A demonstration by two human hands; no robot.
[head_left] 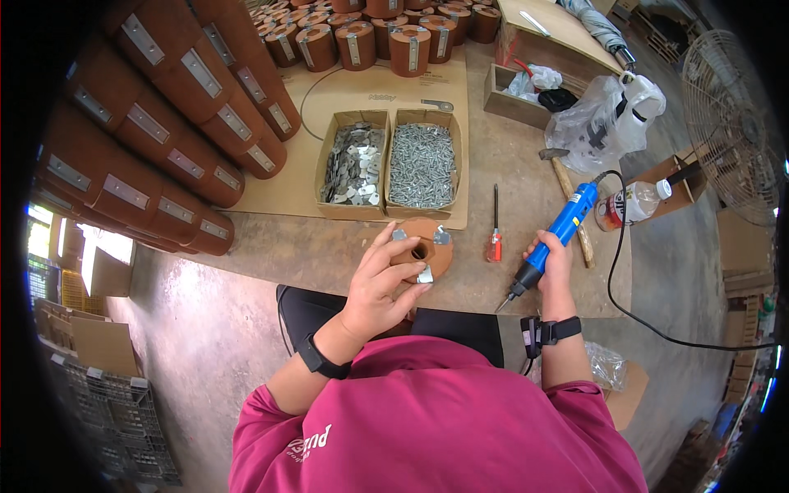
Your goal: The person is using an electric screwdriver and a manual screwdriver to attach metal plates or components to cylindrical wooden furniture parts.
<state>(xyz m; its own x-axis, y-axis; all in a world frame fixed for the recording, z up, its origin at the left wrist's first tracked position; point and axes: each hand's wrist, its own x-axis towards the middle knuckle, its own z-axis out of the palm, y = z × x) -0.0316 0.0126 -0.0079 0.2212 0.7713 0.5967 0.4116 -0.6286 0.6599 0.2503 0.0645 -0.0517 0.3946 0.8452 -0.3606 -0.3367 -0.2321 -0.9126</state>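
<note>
Tab-fixing step, apparently: your left hand (pixel 380 281) has its grip spread over the brown cylinder (pixel 443 258) at the bench (pixel 522 185), metal tab (pixel 425 275) at its six o'clock, your right hand (pixel 556 261) wrapped round the blue power driver (pixel 567 218), whose tip probably wants bringing in from four o'clock.

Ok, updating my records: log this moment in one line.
left hand: touching brown round holed block; right hand: holding blue corded power driver; driver tip: apart from block
</note>
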